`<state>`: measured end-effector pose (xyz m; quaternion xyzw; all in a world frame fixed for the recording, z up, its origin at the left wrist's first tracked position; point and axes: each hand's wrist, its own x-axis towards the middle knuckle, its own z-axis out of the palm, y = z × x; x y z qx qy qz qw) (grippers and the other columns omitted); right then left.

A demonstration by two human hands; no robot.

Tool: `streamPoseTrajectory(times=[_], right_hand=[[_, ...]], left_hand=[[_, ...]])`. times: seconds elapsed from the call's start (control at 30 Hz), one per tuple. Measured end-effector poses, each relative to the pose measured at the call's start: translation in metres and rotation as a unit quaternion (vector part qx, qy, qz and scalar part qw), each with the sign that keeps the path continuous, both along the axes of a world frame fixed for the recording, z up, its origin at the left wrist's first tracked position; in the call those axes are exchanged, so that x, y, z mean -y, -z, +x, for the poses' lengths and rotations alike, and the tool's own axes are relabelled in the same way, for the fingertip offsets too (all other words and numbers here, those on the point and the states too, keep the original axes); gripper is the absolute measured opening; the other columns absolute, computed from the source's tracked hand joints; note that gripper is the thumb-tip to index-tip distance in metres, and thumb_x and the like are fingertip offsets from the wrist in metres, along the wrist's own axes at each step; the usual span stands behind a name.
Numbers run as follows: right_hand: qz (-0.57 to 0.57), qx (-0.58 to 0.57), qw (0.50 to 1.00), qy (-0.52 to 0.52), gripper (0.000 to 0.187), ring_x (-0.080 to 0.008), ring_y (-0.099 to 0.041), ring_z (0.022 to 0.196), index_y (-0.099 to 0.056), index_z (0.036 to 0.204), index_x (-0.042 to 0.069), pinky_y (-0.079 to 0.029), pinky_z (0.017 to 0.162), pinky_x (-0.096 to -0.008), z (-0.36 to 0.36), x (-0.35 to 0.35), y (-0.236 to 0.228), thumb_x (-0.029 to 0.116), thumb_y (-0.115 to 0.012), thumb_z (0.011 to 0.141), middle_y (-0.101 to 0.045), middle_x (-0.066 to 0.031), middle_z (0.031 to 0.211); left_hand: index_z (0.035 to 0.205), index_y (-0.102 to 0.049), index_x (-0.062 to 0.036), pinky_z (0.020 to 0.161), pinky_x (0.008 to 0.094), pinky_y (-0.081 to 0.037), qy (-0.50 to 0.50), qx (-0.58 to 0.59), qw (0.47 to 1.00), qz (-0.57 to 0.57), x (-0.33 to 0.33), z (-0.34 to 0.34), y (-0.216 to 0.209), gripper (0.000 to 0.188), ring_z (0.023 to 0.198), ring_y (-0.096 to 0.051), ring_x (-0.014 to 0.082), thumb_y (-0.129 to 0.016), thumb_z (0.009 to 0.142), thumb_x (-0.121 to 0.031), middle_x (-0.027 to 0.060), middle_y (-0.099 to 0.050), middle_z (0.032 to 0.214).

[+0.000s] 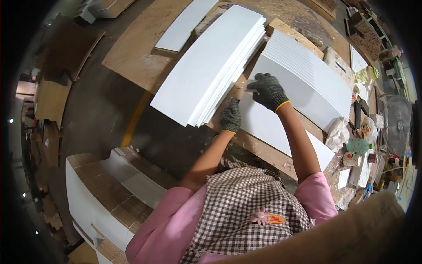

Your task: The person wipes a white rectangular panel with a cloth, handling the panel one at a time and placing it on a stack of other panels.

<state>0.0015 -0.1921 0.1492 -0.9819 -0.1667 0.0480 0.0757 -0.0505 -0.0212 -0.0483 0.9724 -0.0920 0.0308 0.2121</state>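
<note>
Both my hands wear dark grey knitted gloves with yellow cuffs. My left hand (231,117) is closed at the left end of a single white board (303,141), its thumb pointing up; part of its grip is hidden. My right hand (269,92) is over the same board's far left corner, fingers curled in a pinch. A small pale thing shows by its fingertips, too blurred to name. Left of my hands lies a neat stack of long white boards (206,57). Beyond my right hand, more white boards (303,83) lie fanned out in overlapping steps.
The worn wooden worktable (132,57) carries another white board (184,26) at the far left. On its right are a crumpled plastic bag (337,134), a tin (351,159) and a fan (398,119). Stacked panels (103,185) stand at my lower left.
</note>
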Motion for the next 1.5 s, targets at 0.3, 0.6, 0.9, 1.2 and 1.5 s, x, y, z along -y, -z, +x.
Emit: streamPoseTrajectory(times=[0.3,0.6,0.9,1.2,1.5], right_hand=[[0.206,0.186,0.923,0.268,0.044,-0.0340,-0.056,0.101,-0.056,0.116,0.013,-0.046,0.089,-0.0438,-0.125,0.091,0.031,0.019,-0.065,0.073,-0.059,-0.0154,0.107],[-0.045,0.304,0.587,0.749,0.058,-0.0350,-0.056,0.105,-0.062,0.114,0.002,-0.043,0.094,-0.0450,-0.446,0.275,0.118,0.038,-0.072,0.069,-0.061,-0.0183,0.111],[0.018,0.360,0.631,0.687,0.047,-0.0376,-0.054,0.106,-0.063,0.115,0.008,-0.042,0.094,-0.0454,-0.445,0.340,0.111,0.032,-0.072,0.076,-0.060,-0.0220,0.111],[-0.018,0.236,0.786,0.571,0.063,-0.0362,-0.055,0.111,-0.060,0.121,0.015,-0.046,0.095,-0.0417,-0.280,0.353,0.115,0.030,-0.078,0.062,-0.060,-0.0201,0.112],[0.013,0.127,0.949,0.288,0.034,-0.0300,-0.044,0.125,-0.065,0.108,0.021,-0.023,0.106,-0.0604,-0.279,0.155,0.071,0.042,-0.057,0.083,-0.055,-0.0083,0.127]], left_hand=[[0.130,-0.051,-0.0058,0.082,0.0430,-0.051,0.097,-0.135,0.976,0.140,0.022,0.038,-0.025,0.039,0.093,-0.063,0.0293,-0.030,0.099,-0.019,0.0191,-0.063,0.109],[0.122,-0.055,0.0005,0.098,0.0434,-0.040,0.080,-0.066,0.993,-0.048,-0.004,0.049,-0.004,0.049,0.113,-0.054,0.0367,-0.026,0.098,-0.031,0.0209,-0.059,0.121],[0.120,-0.059,0.0013,0.102,0.0386,-0.038,0.017,-0.090,0.993,-0.074,-0.003,0.048,-0.017,0.051,0.117,-0.053,0.0345,-0.029,0.099,-0.034,0.0214,-0.058,0.124],[0.124,-0.056,0.0011,0.105,0.0376,-0.036,0.037,-0.100,0.994,-0.015,0.022,0.038,-0.036,0.049,0.121,-0.051,0.0327,-0.027,0.099,-0.029,0.0205,-0.057,0.126],[0.124,-0.056,-0.0007,0.105,0.0369,-0.036,0.040,-0.097,0.994,-0.002,0.011,0.040,-0.033,0.046,0.121,-0.051,0.0317,-0.027,0.099,-0.026,0.0185,-0.056,0.128]])
